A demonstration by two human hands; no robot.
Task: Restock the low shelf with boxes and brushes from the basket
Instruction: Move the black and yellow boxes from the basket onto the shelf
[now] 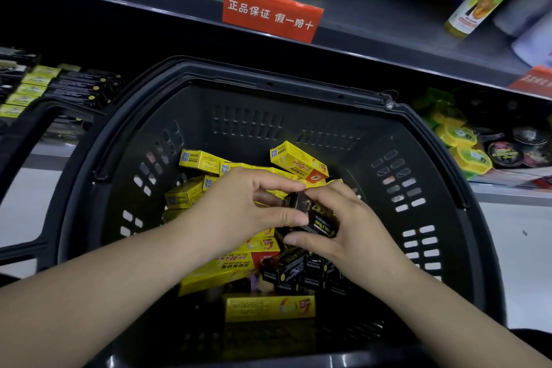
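Observation:
A black plastic basket (245, 104) fills the middle of the view, in front of the low shelf (44, 155). Inside it lie several yellow boxes (298, 160) and several black boxes (294, 270). Both my hands are down in the basket. My left hand (239, 206) and my right hand (343, 227) grip the same small black box (313, 216) between fingers and thumbs, just above the pile. No brush is visible in the basket.
On the low shelf at the left lie rows of black and yellow boxes (59, 86). At the right sit yellow round tins (460, 140) and dark tins (519, 152). An upper shelf with a red label (270, 13) overhangs the basket. The basket's handle (18, 140) hangs left.

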